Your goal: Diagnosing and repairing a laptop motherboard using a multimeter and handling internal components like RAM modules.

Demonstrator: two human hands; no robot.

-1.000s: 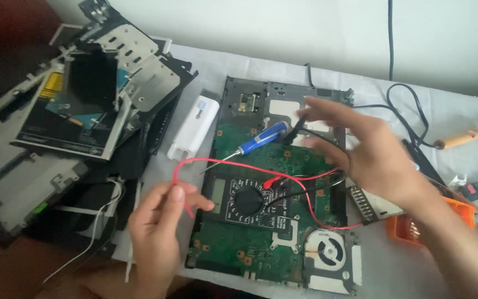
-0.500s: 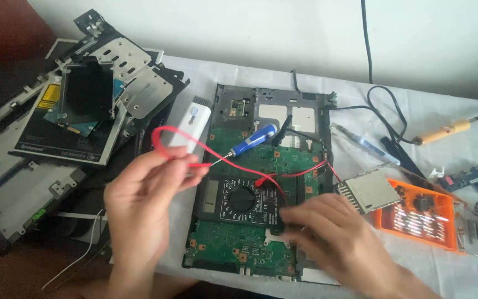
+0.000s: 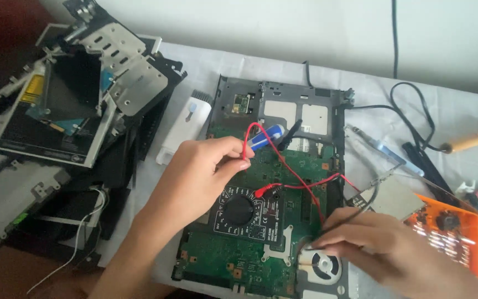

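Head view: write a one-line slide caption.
Left hand pinches a red test lead above a green circuit board while right hand presses near its cooling fan.

circuit board (image 3: 261, 260): green | test lead (image 3: 283, 166): red | case (image 3: 449, 232): orange | screwdriver handle (image 3: 266, 137): blue

Matt green circuit board (image 3: 239, 260) with a bare metal frame (image 3: 283, 102); thin red wire (image 3: 283, 166) in glossy plastic sleeving; smooth white plastic case (image 3: 183, 126); dull stamped metal brackets (image 3: 128, 77); wooden tool handle (image 3: 474, 139); pale cloth over the worktop (image 3: 206, 66); shiny orange plastic box (image 3: 449, 232).
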